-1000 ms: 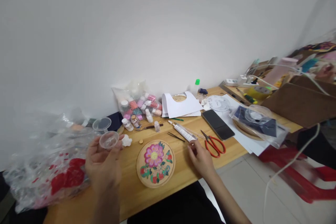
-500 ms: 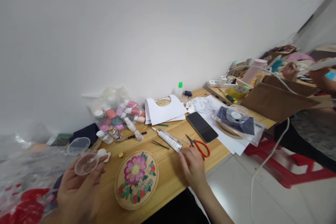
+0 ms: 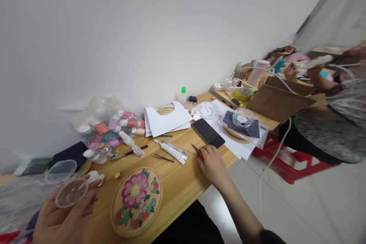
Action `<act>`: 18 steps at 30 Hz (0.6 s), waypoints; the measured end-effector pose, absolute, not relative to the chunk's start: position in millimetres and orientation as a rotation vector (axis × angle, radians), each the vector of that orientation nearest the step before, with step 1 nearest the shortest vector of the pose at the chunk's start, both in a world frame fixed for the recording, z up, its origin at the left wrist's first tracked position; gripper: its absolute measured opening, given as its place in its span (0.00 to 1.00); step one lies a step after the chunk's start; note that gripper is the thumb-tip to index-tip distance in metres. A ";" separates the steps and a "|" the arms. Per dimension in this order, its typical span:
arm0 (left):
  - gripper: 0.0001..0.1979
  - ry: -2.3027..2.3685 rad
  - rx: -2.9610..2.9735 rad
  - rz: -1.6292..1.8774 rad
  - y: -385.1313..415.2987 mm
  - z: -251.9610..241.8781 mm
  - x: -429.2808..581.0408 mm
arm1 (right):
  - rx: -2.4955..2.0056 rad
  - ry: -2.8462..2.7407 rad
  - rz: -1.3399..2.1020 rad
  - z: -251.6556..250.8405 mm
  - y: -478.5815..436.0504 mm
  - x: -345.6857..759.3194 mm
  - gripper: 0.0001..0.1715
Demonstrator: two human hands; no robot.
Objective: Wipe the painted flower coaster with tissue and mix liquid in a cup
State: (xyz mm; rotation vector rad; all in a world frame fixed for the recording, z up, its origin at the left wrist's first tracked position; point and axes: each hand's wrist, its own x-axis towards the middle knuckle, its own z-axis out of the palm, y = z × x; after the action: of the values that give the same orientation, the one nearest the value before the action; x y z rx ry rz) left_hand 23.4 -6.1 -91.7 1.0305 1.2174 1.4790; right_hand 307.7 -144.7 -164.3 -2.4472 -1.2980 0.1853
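My left hand (image 3: 61, 213) holds a small clear plastic cup (image 3: 71, 192) by its side at the lower left. My right hand (image 3: 212, 163) lies over the handles of red-handled scissors (image 3: 195, 148); its fingers are curled on them, and only the dark tips and a bit of red show. Between my hands rests a round wooden embroidery hoop (image 3: 113, 213) with a pink flower, green leaves and red fruit. A white tube (image 3: 175, 153) and dark tweezers (image 3: 163, 158) lie left of my right hand. Beside the cup are a round clear lid (image 3: 61, 170) and a white flower-shaped piece (image 3: 95, 177).
A bag of small coloured bottles (image 3: 114, 126) leans by the wall. Cut white paper (image 3: 167, 122), a black phone (image 3: 208, 132) and a bagged dark cloth (image 3: 243, 125) lie farther right. A cardboard box (image 3: 281, 101), a white cable (image 3: 274, 160) and another person's hands (image 3: 316, 74) are beyond.
My right hand has moved from beside the scissors onto their red handles. My left hand still holds the cup. The view has turned right, so the table's things appear farther left.
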 end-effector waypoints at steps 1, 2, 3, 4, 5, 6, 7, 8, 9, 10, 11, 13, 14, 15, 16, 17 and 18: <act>0.18 1.217 1.032 1.471 -6.0 -93.7 22.2 | -2.476 -1.295 0.211 -162.6 -144.7 303.3 0.15; 0.18 1.219 1.030 1.461 -6.2 -95.2 21.3 | -2.502 -1.289 0.236 -160.9 -145.3 299.3 0.16; 0.17 1.224 1.027 1.456 -6.6 -96.2 20.8 | -2.525 -1.285 0.262 -159.1 -146.7 295.6 0.17; 0.17 1.229 1.027 1.453 -7.1 -96.6 20.6 | -2.543 -1.284 0.287 -157.2 -148.5 292.0 0.18; 0.17 1.230 1.032 1.451 -7.8 -96.4 20.8 | -2.555 -1.288 0.313 -155.2 -150.7 288.5 0.19; 0.17 1.227 1.036 1.453 -8.4 -95.8 21.3 | -2.564 -1.295 0.338 -153.3 -153.0 285.1 0.19; 0.17 1.219 1.034 1.461 -9.0 -94.8 22.1 | -2.571 -1.303 0.361 -151.5 -155.5 281.8 0.21; 0.18 1.208 1.029 1.476 -9.5 -93.6 23.2 | -2.577 -1.312 0.382 -149.9 -157.8 278.9 0.23; 0.18 1.195 1.025 1.496 -10.0 -92.5 24.5 | -2.584 -1.318 0.402 -148.8 -159.9 276.3 0.25; 0.18 1.187 1.020 1.519 -10.5 -91.3 26.1 | -2.591 -1.321 0.419 -148.0 -161.8 274.4 0.27; 0.18 1.186 1.014 1.544 -11.0 -90.1 27.7 | -2.597 -1.323 0.434 -147.7 -163.4 273.1 0.29; 0.18 1.195 0.985 1.575 -12.1 -87.8 31.0 | -2.602 -1.325 0.453 -148.0 -165.6 272.4 0.30; 0.18 1.192 0.943 1.579 -12.6 -86.6 32.4 | -2.601 -1.325 0.456 -148.6 -166.2 272.7 0.30; 0.18 1.181 0.911 1.589 -13.1 -85.3 33.6 | -2.598 -1.324 0.454 -149.4 -166.6 273.3 0.29; 0.19 1.171 0.886 1.589 -13.6 -83.9 34.4 | -2.596 -1.319 0.446 -150.3 -166.8 274.2 0.29; 0.20 1.170 0.863 1.594 -14.0 -82.5 34.8 | -2.595 -1.309 0.432 -151.4 -166.8 275.1 0.28; 0.20 1.176 0.844 1.602 -14.3 -81.3 34.9 | -2.595 -1.294 0.412 -152.7 -166.9 276.0 0.27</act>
State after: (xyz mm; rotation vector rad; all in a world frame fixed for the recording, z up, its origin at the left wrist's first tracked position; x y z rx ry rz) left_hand 34.9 -14.3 -81.3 0.8442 1.1759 1.6016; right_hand 276.0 -166.9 -152.7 -2.5947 -1.2938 0.4119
